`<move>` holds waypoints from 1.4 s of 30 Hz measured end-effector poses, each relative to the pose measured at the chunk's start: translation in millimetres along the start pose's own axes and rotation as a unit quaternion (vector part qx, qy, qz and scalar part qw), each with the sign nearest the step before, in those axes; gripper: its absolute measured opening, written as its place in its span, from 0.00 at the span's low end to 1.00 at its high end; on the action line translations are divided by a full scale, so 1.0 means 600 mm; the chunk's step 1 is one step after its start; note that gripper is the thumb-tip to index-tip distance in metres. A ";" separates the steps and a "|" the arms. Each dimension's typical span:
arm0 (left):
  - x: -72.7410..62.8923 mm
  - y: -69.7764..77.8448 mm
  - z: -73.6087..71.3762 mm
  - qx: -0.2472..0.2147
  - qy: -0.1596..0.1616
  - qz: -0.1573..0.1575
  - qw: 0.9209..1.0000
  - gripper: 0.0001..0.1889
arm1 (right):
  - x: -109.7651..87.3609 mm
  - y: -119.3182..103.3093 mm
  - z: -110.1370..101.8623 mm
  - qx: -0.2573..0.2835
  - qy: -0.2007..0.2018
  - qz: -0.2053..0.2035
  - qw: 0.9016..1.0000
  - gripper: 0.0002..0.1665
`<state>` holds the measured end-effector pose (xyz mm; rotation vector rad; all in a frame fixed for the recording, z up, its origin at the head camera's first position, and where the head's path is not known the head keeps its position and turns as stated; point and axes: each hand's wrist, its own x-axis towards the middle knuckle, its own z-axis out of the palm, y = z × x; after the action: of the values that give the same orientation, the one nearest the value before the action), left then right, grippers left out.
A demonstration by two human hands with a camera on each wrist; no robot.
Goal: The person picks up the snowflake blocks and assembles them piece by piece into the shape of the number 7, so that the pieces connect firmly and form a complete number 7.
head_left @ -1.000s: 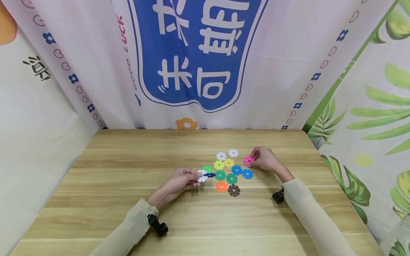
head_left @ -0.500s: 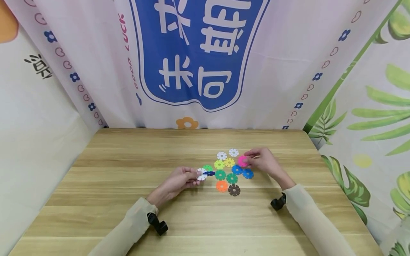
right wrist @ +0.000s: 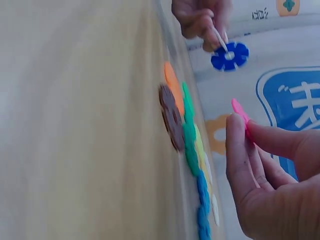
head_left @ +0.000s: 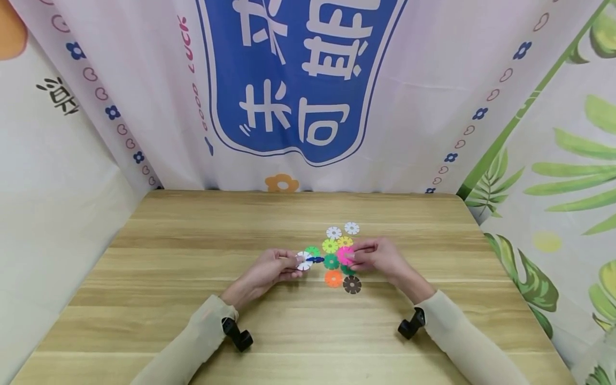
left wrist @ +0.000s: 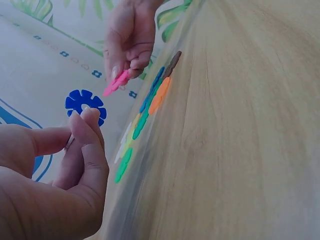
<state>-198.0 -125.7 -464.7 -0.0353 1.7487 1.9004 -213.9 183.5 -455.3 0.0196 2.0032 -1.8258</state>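
Observation:
Slotted flower-shaped plastic discs are in both hands. My left hand (head_left: 267, 271) pinches a white disc (head_left: 303, 261) by its edge. A dark blue disc (left wrist: 74, 100) is slotted crosswise into that white one and points toward the right hand. Between thumb and fingers, my right hand (head_left: 385, 261) pinches a pink disc (head_left: 344, 255). The pink disc is held above the table, a short gap from the blue one. In the head view it overlaps a dark green disc (head_left: 347, 270). Two blue discs (right wrist: 202, 200) lie under the right hand, hidden from the head camera.
On the wooden table (head_left: 192, 321) lie more loose discs: white (head_left: 352, 228), yellow (head_left: 345, 242), yellow-green (head_left: 329, 246), light green (head_left: 313, 250), dark green (head_left: 331, 261), orange (head_left: 333, 278) and brown (head_left: 353, 284). A printed curtain (head_left: 414, 107) hangs behind the table's far edge.
My right hand has carried the pink disc leftward and nearer, over the loose discs toward the joined pair. The left hand has stayed nearly still.

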 end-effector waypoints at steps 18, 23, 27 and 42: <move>0.004 -0.006 0.010 0.017 -0.007 0.012 1.000 0.06 | -0.011 0.005 0.037 0.075 -0.055 -0.014 0.996 0.23; 0.003 -0.009 0.012 0.027 -0.010 0.017 0.999 0.06 | -0.014 0.004 0.054 0.079 -0.056 -0.015 0.995 0.20; 0.001 -0.009 0.012 0.026 -0.009 0.021 0.999 0.05 | -0.014 0.004 0.061 0.079 -0.045 -0.013 0.996 0.16; -0.010 -0.017 0.023 0.029 -0.030 0.032 0.999 0.05 | -0.025 0.014 0.077 0.092 -0.033 -0.004 0.995 0.08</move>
<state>-184.1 -115.3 -469.7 0.0975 1.7830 1.8749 -183.9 144.7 -460.7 0.0053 1.7882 -1.9843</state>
